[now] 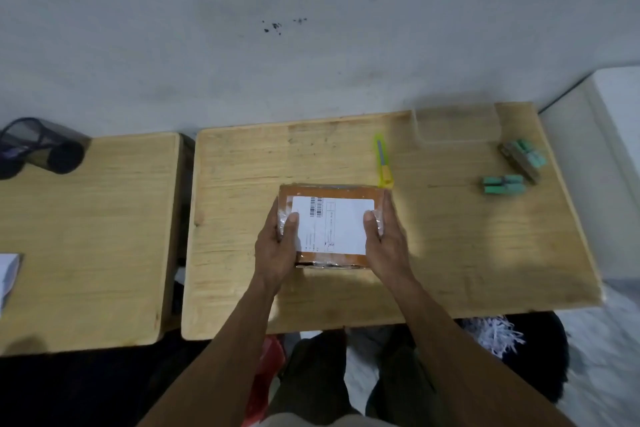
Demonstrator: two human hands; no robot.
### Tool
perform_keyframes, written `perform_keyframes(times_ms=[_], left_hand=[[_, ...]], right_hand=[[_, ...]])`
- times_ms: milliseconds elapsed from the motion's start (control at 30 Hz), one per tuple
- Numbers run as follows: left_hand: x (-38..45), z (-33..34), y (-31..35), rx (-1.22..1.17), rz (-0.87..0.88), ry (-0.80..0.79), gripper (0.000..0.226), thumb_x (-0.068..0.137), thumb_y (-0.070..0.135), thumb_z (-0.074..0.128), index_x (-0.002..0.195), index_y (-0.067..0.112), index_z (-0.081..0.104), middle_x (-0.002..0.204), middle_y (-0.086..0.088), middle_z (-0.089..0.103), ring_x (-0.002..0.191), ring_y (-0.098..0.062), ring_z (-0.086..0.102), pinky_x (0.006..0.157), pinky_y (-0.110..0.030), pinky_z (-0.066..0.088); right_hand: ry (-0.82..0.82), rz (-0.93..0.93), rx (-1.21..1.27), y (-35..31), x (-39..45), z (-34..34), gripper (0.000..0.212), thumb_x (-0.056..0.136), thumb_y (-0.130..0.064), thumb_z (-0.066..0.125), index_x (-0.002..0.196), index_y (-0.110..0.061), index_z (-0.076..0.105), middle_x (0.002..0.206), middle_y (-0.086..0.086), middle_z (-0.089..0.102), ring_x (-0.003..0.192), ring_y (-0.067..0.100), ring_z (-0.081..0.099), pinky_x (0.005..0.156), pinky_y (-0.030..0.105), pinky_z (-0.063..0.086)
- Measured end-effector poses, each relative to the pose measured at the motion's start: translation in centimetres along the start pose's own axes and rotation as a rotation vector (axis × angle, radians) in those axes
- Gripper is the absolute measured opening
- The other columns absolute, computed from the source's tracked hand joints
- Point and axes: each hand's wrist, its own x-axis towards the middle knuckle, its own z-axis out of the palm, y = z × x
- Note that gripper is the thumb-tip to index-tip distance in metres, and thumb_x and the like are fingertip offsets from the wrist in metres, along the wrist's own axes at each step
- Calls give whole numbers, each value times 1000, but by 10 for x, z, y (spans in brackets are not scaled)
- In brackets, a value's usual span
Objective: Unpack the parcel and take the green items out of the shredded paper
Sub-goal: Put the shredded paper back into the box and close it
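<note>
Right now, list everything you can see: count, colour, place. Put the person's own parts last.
parcel: one, brown box with white label, still taped, middle of the right table
utility knife: one, yellow-green, just behind the parcel
green items: two clusters, green with grey-brown parts, far right of that table
clear tray: one, transparent, back right
right table: one, light wood
left table: one, light wood
mesh holder: one, black, lying on its side, left table's back corner
shredded paper: one heap, white, below the table's front edge
left hand: grips the parcel's left end
right hand: grips the right end
</note>
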Motion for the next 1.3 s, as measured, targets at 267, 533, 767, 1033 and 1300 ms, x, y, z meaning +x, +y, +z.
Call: perform_keyframes(times_ms=[267,533,767,1033,1300], left_hand=[[-2,34,38,-19,86,-24,42,100,38,62,142,31,56,120,8,75,111,-11,71,96,-48,58],[-60,167,86,127,294,-269,59,99,37,63,153,32,40,119,14,71,101,5,69,88,-38,62],[-182,324,63,337,370,-584,64,97,42,66,154,38,37,134,7,65,111,-2,65,90,-10,50],[-280,423,-13,519,354,-833,31,101,40,60,128,51,50,120,5,72,96,-11,74,77,-26,60],[-249,453,-89,859,352,-867,53,103,41,55,151,39,32,119,-7,71,84,-9,62,76,-29,55]], right_hand=[[160,62,183,-5,-10,-35,50,101,-42,45,148,-43,29,141,-20,47,121,4,49,98,22,42],[501,120,200,46,-64,-165,61,98,-48,48,151,-42,19,147,-5,48,125,20,54,103,39,45],[775,288,399,158,-173,-291,59,95,-53,50,146,-54,20,148,-3,44,128,18,50,108,47,43],[854,504,443,281,-261,-350,63,99,-41,51,153,-42,18,150,-2,42,129,11,45,105,29,38],[704,669,487,369,-244,-311,71,98,-38,53,155,-36,10,156,-1,33,138,21,40,101,26,34]])
